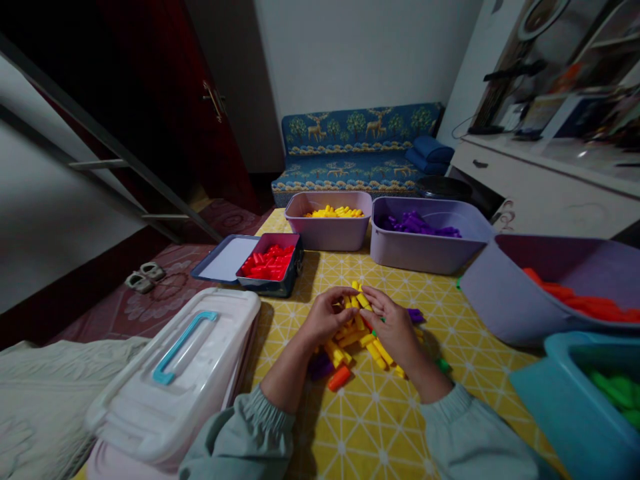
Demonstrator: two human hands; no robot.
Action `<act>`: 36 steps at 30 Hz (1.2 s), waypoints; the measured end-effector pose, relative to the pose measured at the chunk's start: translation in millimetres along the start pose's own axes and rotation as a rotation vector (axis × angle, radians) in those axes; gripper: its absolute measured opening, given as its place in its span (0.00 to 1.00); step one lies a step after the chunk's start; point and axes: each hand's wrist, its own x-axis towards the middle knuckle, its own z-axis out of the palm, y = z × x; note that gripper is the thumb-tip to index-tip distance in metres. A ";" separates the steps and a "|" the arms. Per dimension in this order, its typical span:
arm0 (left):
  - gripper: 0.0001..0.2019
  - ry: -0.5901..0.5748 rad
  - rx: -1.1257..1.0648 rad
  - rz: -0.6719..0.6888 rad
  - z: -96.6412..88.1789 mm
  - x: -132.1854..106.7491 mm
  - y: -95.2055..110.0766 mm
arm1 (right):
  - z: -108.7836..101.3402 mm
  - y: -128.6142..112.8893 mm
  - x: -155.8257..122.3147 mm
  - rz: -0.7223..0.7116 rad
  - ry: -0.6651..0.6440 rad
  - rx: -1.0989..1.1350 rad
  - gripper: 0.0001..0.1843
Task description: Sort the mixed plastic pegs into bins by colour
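Over a heap of yellow plastic pieces (pixel 380 353) on the table, both my hands are curled close together. My left hand (pixel 327 317) has its thumb and fingers bent around some yellow pieces at the top of the heap. Facing it, my right hand (pixel 395 327) pinches yellow pieces, its fingertips partly hiding them. An orange-red piece (pixel 340 379) lies at the heap's near edge, beside purple pieces (pixel 321 365). To the right of my right hand are another purple piece (pixel 415 315) and a green one (pixel 443 365).
Beyond my hands stand a bin (pixel 327 235) of yellow pieces and a bin (pixel 417 255) of purple ones. An open case (pixel 273 287) holds red pieces. At right are an orange-filled bin (pixel 505 300) and a teal bin (pixel 565 393) with green pieces. A lidded box (pixel 200 367) sits left.
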 end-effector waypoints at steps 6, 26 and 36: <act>0.18 0.059 -0.067 -0.015 0.5 1.8 3.9 | -0.1 -11.2 -3.3 -0.019 -0.036 -0.141 0.22; 0.21 0.065 -0.168 -0.093 -4.2 2.7 13.1 | -11.4 -5.0 0.9 0.070 0.236 -0.064 0.19; 0.25 0.095 -0.093 -0.020 4.2 0.7 10.5 | 5.2 -2.4 -2.7 -0.104 -0.021 -0.111 0.22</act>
